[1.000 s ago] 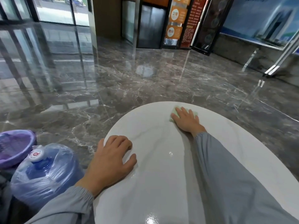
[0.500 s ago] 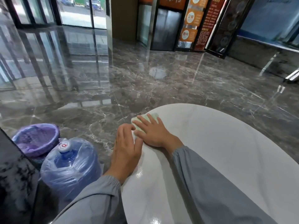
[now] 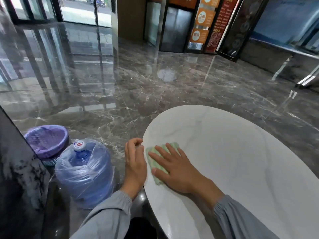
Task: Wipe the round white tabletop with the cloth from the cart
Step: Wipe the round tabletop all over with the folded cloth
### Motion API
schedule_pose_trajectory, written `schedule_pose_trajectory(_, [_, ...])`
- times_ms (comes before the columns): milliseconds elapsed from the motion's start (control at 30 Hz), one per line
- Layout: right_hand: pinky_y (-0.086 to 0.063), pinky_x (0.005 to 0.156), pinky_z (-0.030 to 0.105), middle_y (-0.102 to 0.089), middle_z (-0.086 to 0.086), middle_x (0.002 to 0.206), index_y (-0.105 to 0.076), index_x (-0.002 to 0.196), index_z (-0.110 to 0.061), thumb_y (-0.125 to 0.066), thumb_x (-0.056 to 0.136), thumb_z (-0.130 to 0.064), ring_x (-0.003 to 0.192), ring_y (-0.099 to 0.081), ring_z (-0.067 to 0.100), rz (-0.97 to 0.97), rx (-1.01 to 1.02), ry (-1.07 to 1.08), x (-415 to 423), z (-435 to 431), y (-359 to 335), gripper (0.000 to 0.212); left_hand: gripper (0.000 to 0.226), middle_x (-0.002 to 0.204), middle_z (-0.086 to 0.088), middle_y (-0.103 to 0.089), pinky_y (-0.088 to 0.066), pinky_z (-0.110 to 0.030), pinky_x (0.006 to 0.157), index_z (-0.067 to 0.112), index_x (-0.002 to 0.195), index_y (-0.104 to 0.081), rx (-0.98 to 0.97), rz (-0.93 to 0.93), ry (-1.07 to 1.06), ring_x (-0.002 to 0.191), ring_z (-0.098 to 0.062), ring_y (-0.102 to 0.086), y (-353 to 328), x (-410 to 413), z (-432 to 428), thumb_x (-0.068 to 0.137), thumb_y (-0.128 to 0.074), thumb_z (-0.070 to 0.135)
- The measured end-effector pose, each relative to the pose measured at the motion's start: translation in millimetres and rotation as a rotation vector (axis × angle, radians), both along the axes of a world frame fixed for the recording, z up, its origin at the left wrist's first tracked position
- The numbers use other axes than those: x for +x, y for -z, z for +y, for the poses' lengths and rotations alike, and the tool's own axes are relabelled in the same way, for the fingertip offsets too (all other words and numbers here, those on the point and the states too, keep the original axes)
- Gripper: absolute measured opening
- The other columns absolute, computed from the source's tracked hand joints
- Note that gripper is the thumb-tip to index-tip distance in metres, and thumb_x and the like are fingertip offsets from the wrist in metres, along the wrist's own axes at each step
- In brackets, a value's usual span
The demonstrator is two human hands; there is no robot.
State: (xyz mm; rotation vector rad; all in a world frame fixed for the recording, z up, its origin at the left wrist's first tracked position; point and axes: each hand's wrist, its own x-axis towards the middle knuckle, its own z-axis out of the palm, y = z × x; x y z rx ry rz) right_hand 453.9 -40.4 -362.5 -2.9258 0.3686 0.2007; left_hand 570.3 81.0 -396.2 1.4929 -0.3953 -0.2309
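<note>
The right hand (image 3: 174,169) lies flat, fingers spread, pressing the green cloth (image 3: 159,159) onto the white worktop (image 3: 233,161) near its left edge (left hand (image 3: 135,163) loosely curled just beside, holding nothing).

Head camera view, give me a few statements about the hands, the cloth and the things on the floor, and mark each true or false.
1. The right hand lies flat on the pale green cloth. True.
2. The cloth sits in the middle of the round white tabletop. False: it lies near the tabletop's left edge.
3. The left hand grips the cloth. False: it is beside the table edge, fingers loosely curled, holding nothing.
4. A blue water jug wrapped in clear plastic stands on the floor. True.
5. The purple-lined basket is on the tabletop. False: it is on the floor beyond the jug.
</note>
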Motion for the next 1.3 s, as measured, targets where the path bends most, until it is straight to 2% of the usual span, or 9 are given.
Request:
schedule_pose_trajectory(200, [0.012, 0.123, 0.058, 0.009, -0.018, 0.172, -0.002, 0.16, -0.053, -0.019, 0.104, -0.066, 0.159, 0.016, 0.025, 0.038, -0.009, 0.163, 69, -5, 7, 0.06, 0.025, 0.116, -0.005, -0.064, -0.048, -0.065, 0.098, 0.034, 0.111, -0.06, -0.044, 0.163, -0.009, 0.11, -0.032, -0.061, 17, -27, 26, 0.092, -0.046, 0.044])
schedule_pose_trajectory(300, [0.013, 0.123, 0.058, 0.008, -0.018, 0.172, -0.002, 0.16, -0.054, -0.017, 0.104, -0.065, 0.159, 0.016, 0.025, 0.019, -0.03, 0.104, 58, 14, 8, 0.059, 0.031, 0.119, -0.002, -0.065, -0.051, -0.056, 0.101, 0.034, 0.115, -0.06, -0.043, 0.196, 0.025, 0.114, -0.027, -0.063, 9, -37, 34, 0.092, -0.044, 0.048])
schedule_pose_trajectory(400, [0.012, 0.124, 0.056, 0.009, -0.018, 0.172, -0.001, 0.161, -0.053, -0.014, 0.105, -0.065, 0.158, 0.02, 0.021, -0.016, -0.022, 0.021, 6, 45, 8, 0.059, 0.032, 0.121, -0.004, -0.066, -0.052, -0.033, 0.095, 0.029, 0.117, -0.06, -0.087, 0.234, 0.015, 0.114, -0.018, -0.064, 3, -45, 34, 0.093, -0.044, 0.042])
schedule_pose_trajectory(533, [0.017, 0.124, 0.048, 0.021, -0.027, 0.167, 0.006, 0.157, -0.059, -0.015, 0.106, -0.066, 0.151, 0.034, 0.01, 0.007, 0.001, 0.016, -88, 78, -1, 0.056, 0.035, 0.122, -0.006, -0.067, -0.053, -0.05, 0.1, 0.031, 0.119, -0.059, -0.097, 0.285, 0.037, 0.116, -0.027, -0.064, 9, -48, 35, 0.091, -0.045, 0.048])
schedule_pose_trajectory(633, [0.021, 0.123, 0.044, 0.03, -0.031, 0.161, 0.012, 0.153, -0.065, -0.016, 0.106, -0.067, 0.146, 0.041, 0.004, 0.079, -0.006, 0.056, -129, 86, -9, 0.055, 0.041, 0.125, -0.006, -0.066, -0.053, -0.042, 0.096, 0.026, 0.125, -0.057, -0.113, 0.292, 0.054, 0.117, -0.027, -0.063, 15, -51, 40, 0.093, -0.044, 0.047])
schedule_pose_trajectory(800, [0.02, 0.123, 0.048, 0.021, -0.025, 0.168, 0.006, 0.158, -0.057, -0.015, 0.104, -0.067, 0.152, 0.033, 0.011, 0.043, -0.002, 0.172, -83, 78, -2, 0.059, 0.039, 0.124, -0.003, -0.068, -0.05, -0.059, 0.105, 0.033, 0.125, -0.058, -0.082, 0.252, 0.084, 0.118, -0.028, -0.065, 18, -55, 48, 0.093, -0.046, 0.05])
schedule_pose_trajectory(1033, [0.017, 0.122, 0.058, 0.011, -0.013, 0.173, -0.001, 0.162, -0.049, -0.015, 0.103, -0.066, 0.157, 0.022, 0.026, -0.011, 0.021, 0.237, -4, 73, 9, 0.063, 0.037, 0.125, 0.01, -0.062, -0.049, -0.049, 0.108, 0.042, 0.124, -0.053, -0.015, 0.18, 0.008, 0.121, -0.011, -0.06, -2, -40, 51, 0.091, -0.043, 0.056])
schedule_pose_trajectory(1233, [0.015, 0.124, 0.051, 0.016, -0.018, 0.171, 0.006, 0.16, -0.054, -0.018, 0.106, -0.064, 0.156, 0.026, 0.02, -0.036, -0.019, 0.133, -116, 109, 6, 0.06, 0.033, 0.133, 0.007, -0.056, -0.043, -0.026, 0.105, 0.024, 0.133, -0.056, 0.148, -0.098, 0.081, 0.118, -0.009, -0.053, -11, -44, 37, 0.104, -0.045, 0.034])
schedule_pose_trajectory(1300, [0.019, 0.124, 0.046, 0.03, -0.025, 0.164, 0.015, 0.155, -0.059, -0.016, 0.106, -0.063, 0.15, 0.038, 0.012, 0.027, 0.002, 0.177, -166, 118, -1, 0.058, 0.037, 0.135, 0.009, -0.051, -0.041, -0.03, 0.109, 0.023, 0.135, -0.055, 0.224, -0.25, 0.1, 0.125, -0.011, -0.048, -11, -48, 27, 0.102, -0.045, 0.036])
